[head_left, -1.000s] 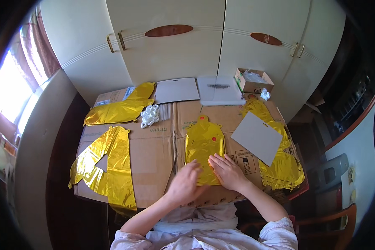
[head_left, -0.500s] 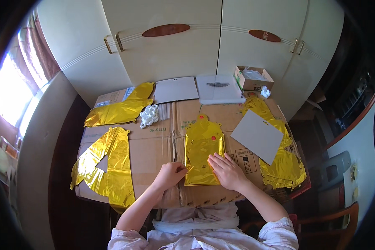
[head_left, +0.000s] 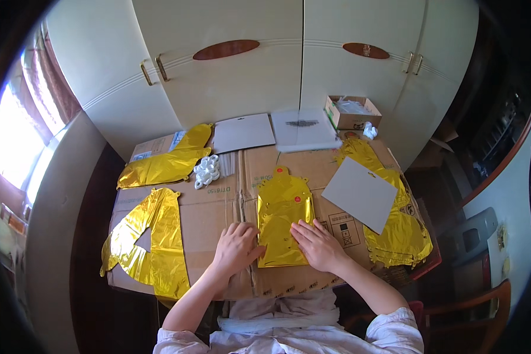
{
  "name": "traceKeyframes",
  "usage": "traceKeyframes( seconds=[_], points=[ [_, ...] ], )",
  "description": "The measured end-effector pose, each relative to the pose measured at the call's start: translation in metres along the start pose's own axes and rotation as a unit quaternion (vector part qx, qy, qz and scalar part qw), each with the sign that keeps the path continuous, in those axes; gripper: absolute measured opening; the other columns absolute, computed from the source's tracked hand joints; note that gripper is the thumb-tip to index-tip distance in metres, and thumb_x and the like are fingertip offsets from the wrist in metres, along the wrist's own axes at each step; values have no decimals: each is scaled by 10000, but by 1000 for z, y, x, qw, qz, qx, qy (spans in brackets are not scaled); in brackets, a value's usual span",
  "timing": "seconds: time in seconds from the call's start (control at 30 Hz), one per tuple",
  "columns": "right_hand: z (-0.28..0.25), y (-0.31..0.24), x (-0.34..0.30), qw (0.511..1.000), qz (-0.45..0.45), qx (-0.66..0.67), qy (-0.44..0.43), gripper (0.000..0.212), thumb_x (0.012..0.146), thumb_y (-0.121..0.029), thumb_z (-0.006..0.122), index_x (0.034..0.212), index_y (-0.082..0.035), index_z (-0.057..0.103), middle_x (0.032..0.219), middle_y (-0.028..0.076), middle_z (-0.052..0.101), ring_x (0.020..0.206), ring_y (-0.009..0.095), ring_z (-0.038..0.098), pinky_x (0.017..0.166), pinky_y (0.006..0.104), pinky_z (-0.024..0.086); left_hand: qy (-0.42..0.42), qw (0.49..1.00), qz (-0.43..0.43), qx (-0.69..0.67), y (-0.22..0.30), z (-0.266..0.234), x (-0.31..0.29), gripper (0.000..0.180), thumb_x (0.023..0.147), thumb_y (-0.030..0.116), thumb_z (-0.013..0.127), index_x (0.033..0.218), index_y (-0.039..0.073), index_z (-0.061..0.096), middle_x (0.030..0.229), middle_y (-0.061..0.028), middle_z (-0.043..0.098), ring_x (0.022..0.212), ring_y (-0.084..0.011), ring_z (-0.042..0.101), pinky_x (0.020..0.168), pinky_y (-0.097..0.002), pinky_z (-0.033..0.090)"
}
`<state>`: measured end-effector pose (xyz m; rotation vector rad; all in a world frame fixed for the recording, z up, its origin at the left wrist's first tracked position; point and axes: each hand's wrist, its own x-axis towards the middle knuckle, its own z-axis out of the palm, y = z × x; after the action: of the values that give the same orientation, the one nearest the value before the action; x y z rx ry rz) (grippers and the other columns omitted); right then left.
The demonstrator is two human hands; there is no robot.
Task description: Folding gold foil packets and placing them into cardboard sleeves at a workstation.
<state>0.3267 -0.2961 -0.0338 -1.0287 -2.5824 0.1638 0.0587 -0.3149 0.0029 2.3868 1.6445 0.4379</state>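
A folded gold foil balloon [head_left: 280,218] lies flat on the cardboard in front of me, with small red round marks on its upper part. My right hand [head_left: 320,246] rests on its lower right edge, fingers stretched out and lying flat. At the balloon's lower left edge is my left hand [head_left: 236,249], fingers extended and slightly bent, thumb touching or close to the foil. Neither hand grips anything. Left of it lies an A-shaped gold foil balloon [head_left: 166,236] with a dark gap in its middle.
Another gold foil balloon [head_left: 159,168] lies far left, by white ribbon rolls [head_left: 206,171] and clear straws [head_left: 228,164]. Gold balloons [head_left: 395,245] are stacked at right under a grey-white card [head_left: 360,193]. Behind are another card [head_left: 244,133], clear bags [head_left: 305,131] and a small box [head_left: 336,118].
My left hand has gone from bent fingers at the balloon's left edge to a more spread, raised hand slightly farther up. My right hand remains flat on the right edge. The view has shifted slightly.
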Motion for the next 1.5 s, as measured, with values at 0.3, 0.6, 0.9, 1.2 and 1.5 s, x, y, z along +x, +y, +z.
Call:
traceKeyframes(
  seconds=[0.3,0.6,0.9,1.2,1.5],
  points=[
    [-3,-1,0,1000,7,4,-16,452,956,-176,524,1378,-17,486,1442,131,481,1378,275,407,1155,477,280,-50,994,92,23,-29,6,24,846,882,564,593,1480,32,319,1456,-160,460,1464,-319,249,1176,-519,181],
    [0,0,0,1000,11,12,-26,470,957,-180,531,1394,-20,468,1458,127,466,1392,286,389,1161,488,265,-67,995,74,-1,-33,3,27,591,982,306,485,1486,49,313,1435,-182,469,1447,-309,276,1154,-499,192],
    [-25,-26,10,997,-46,6,56,412,929,-163,570,1317,-26,561,1410,122,518,1351,291,437,1139,516,280,-26,997,75,-11,-40,13,26,570,945,206,528,1468,71,344,1397,-156,506,1419,-303,322,1126,-497,227],
    [22,-60,24,990,-121,48,-43,476,927,-276,567,1339,-39,545,1437,96,494,1351,236,438,1142,427,307,23,996,89,13,-38,16,25,563,921,253,555,1426,58,400,1321,-137,576,1378,-295,382,1100,-497,268],
    [20,-61,26,989,-121,51,-67,468,931,-270,565,1337,-39,541,1433,91,500,1351,237,440,1133,437,324,39,995,68,67,-40,16,40,564,895,292,571,1406,88,449,1320,-98,595,1353,-303,426,1086,-506,298]
  ],
)
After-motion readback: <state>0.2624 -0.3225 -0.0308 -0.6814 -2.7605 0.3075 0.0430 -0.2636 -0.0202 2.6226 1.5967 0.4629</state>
